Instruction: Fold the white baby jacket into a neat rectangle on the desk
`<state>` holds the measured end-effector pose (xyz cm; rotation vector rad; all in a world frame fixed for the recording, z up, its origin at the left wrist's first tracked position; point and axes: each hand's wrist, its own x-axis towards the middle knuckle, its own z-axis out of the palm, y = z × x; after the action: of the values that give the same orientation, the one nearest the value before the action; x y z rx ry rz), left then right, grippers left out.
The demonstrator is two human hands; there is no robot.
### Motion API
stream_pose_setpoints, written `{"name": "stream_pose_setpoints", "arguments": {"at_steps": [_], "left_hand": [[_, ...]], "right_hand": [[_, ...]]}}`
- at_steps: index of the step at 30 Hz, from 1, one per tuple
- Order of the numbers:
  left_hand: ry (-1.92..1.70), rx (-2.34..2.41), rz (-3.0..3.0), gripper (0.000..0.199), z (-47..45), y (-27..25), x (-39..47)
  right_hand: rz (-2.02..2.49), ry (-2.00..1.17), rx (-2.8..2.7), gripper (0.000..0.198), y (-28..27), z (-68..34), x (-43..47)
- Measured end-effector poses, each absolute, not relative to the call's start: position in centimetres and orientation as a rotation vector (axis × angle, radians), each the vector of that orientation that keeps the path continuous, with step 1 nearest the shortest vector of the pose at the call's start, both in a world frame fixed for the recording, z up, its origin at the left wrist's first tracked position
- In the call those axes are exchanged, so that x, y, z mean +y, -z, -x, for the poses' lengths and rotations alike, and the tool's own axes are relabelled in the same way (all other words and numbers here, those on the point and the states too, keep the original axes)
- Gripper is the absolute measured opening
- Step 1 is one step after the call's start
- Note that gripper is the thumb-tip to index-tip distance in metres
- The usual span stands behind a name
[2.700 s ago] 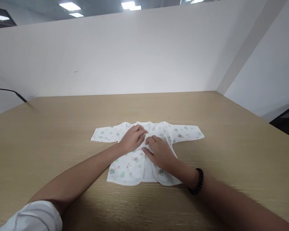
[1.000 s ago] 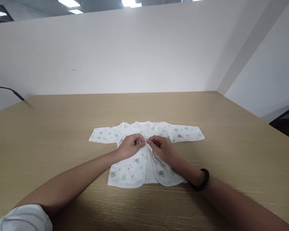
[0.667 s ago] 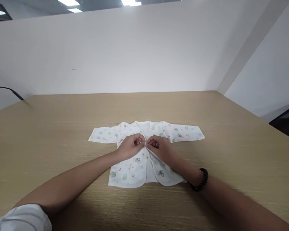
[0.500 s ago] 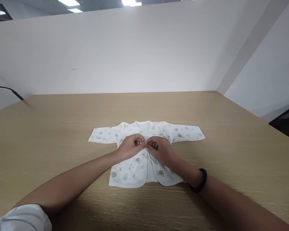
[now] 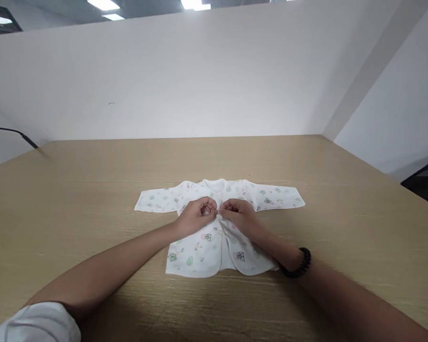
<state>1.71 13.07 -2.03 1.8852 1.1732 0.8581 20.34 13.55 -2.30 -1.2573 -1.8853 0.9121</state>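
Observation:
A small white baby shirt [image 5: 196, 256] with printed animals and green shapes lies flat on the table, its sleeves spread to both sides and its neckline away from me. The front opening runs down the middle and gapes at the lower hem. My left hand [image 5: 198, 216] pinches the left front edge at mid-chest. Close beside it, my right hand [image 5: 240, 216] pinches the right front edge, fingertips nearly meeting the left ones. Whatever fastener lies between the fingertips is too small and covered to make out.
The wooden table [image 5: 92, 175] reaches back to a white partition [image 5: 207, 80]. A black cable [image 5: 28, 140] comes in at the far left. Part of a dark object [image 5: 426, 180] shows at the right edge. A black bracelet [image 5: 301, 263] circles my right wrist.
The fingers of my right hand have shifted slightly at the shirt's front edge. Both hands keep their pinch. The whole view has drifted a little, with the shirt appearing slightly further right.

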Motion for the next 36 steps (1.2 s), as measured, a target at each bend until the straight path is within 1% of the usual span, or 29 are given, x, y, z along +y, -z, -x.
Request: {"name": "stream_pose_setpoints", "arguments": {"at_steps": [2,4,5,8,9,13,17,19,21,24,27,29,36], "left_hand": [[-0.885,1.183,-1.986,0.012,-1.7,2.1,12.9],[-0.923,1.183,-2.1,0.022,-1.7,2.2,12.8],[-0.933,1.168,-2.161,0.024,-1.7,2.2,12.8],[-0.894,1.091,-2.34,0.01,-1.8,2.2,12.8],[-0.866,1.073,-2.39,0.01,-1.8,2.2,12.8],[-0.787,1.089,-2.511,0.016,-1.8,2.0,12.9],[-0.761,1.148,-2.587,0.016,-1.8,1.5,12.2],[-0.747,1.153,-2.633,0.017,-1.9,1.1,11.2],[-0.676,1.122,-2.679,0.016,-2.0,0.9,9.9],[-0.546,1.079,-2.718,0.018,-2.3,0.7,8.1],[-0.531,1.09,-2.719,0.021,-2.4,0.9,7.4],[-0.545,1.093,-2.707,0.017,-2.4,1.1,7.5],[-0.554,1.055,-2.662,0.013,-2.3,1.2,7.7]], "right_hand": [[1.269,-0.873,-1.903,0.018,2.4,-20.3,13.4],[1.28,-0.808,-1.931,0.018,2.5,-20.3,13.2],[1.284,-0.779,-1.941,0.016,2.6,-20.2,13.1],[1.294,-0.659,-2.025,0.009,2.6,-20.3,12.9],[1.292,-0.62,-2.061,0.009,2.5,-20.4,12.9],[1.254,-0.539,-2.142,0.016,2.1,-20.7,12.5],[1.271,-0.32,-2.213,0.016,1.7,-21.1,10.0],[1.296,-0.215,-2.318,0.019,1.5,-21.3,8.3],[1.313,-0.164,-2.402,0.016,1.4,-21.6,6.9],[1.355,-0.184,-2.426,0.006,1.1,-21.9,5.9],[1.397,-0.278,-2.394,0.011,0.8,-22.3,6.0],[1.425,-0.33,-2.374,0.014,0.7,-22.6,6.2],[1.45,-0.367,-2.378,0.013,0.5,-23.2,5.2]]}}
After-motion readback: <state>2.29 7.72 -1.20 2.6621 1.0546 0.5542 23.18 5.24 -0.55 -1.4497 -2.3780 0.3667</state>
